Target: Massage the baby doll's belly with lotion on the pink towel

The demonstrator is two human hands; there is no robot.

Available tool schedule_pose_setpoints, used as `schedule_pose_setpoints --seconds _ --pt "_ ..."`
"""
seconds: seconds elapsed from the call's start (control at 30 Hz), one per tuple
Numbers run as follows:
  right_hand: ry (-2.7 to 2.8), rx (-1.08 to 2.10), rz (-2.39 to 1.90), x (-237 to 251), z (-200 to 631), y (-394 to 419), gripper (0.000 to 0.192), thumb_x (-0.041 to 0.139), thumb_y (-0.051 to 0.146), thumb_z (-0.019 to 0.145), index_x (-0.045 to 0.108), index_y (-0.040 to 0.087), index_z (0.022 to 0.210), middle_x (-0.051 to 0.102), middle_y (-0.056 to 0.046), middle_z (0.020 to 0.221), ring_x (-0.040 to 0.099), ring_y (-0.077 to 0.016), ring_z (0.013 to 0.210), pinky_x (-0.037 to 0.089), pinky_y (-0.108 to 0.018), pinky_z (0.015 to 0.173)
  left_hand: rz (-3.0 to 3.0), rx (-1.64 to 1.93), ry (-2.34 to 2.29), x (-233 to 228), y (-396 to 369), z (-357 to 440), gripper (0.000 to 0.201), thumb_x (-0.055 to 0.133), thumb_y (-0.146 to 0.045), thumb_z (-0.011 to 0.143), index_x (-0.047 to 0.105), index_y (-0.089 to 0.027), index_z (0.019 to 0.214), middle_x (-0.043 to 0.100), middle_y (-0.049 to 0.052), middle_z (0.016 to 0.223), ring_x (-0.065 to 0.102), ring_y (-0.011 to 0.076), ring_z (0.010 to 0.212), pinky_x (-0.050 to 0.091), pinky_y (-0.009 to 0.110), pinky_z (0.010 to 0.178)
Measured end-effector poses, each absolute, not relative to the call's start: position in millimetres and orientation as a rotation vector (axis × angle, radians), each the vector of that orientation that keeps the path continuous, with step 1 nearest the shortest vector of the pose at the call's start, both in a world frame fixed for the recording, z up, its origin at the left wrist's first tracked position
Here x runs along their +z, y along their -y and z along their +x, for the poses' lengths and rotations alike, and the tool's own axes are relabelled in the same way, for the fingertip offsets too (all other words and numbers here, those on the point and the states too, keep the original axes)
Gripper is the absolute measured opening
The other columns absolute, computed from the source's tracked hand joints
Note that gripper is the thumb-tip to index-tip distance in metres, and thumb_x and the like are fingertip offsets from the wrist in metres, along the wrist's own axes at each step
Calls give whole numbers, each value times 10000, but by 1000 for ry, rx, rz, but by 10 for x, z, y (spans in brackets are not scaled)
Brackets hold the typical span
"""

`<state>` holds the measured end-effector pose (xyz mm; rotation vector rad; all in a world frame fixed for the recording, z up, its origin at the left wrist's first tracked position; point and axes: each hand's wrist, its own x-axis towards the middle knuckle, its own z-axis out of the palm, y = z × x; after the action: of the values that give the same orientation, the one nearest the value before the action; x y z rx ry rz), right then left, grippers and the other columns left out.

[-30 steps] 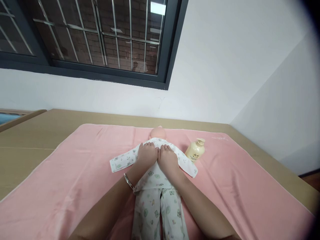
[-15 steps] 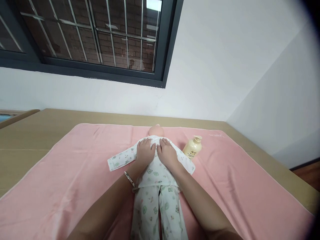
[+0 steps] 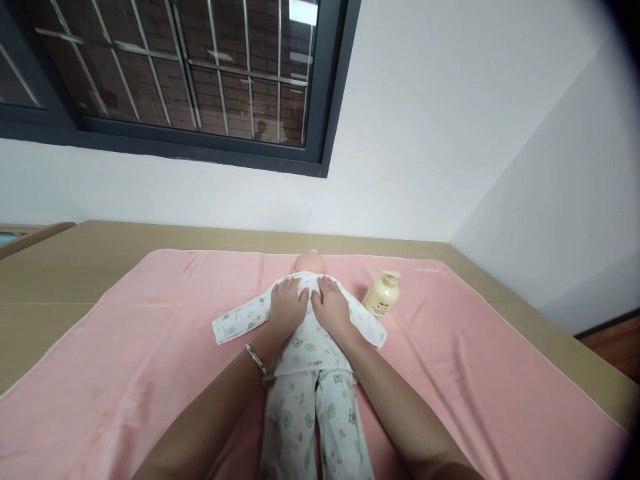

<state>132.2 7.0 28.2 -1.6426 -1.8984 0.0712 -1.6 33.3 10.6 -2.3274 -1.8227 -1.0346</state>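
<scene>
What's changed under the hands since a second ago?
The left hand and right hand have parted slightly at the thumbs, and their curled fingers now lie flatter on the printed shirt. Unchanged: both hands on the shirt, the bottle upright on the pink sheet.

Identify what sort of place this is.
Possibly an infant-care practice room: what looks like a baby doll in patterned clothing lies on a pink cloth, with a cream-coloured bottle near one sleeve.

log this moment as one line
left hand: on doll's top | right hand: on doll's top | pump bottle: on pink cloth, beside sleeve
</scene>
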Motion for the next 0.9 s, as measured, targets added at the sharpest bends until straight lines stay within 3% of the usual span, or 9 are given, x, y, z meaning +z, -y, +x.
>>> schedule_pose_setpoints --seconds 0.23,0.53,0.8,0.9 --pt "1891 75 -1618 242 1332 -90 466 403 277 949 544 63 1339 536 -186 1388 444 -275 1333 317 -392 1129 -2319 -1047 1821 93 -342 -13 372 424 -320 925 609 -129 1185 665 137 1215 582 286 1156 380 438 1044" --pt "1993 100 -1650 268 1326 -97 526 394 296 966 455 13 1406 406 -217 1489 308 -296 1425 230 -409 1175 -2326 -1022 1826 118 -337 -13 374 422 -317 931 608 -112 1183 664 150 1201 579 287 1152 373 434 1044" --pt "2101 184 -1697 313 1390 -143 578 353 327 993 329 26 1486 249 -216 1566 184 -303 1472 175 -438 1190 -2403 -626 1817 397 -88 47 346 381 -229 939 606 -73 1150 661 187 1106 598 306 1080 431 436 937" --pt "2123 147 -1738 353 1366 -108 569 327 327 1001 333 26 1484 291 -205 1553 224 -287 1462 191 -421 1184 -2463 -492 1815 491 -25 42 312 386 -146 899 635 -86 1078 679 176 1052 632 300 1020 458 414 885"
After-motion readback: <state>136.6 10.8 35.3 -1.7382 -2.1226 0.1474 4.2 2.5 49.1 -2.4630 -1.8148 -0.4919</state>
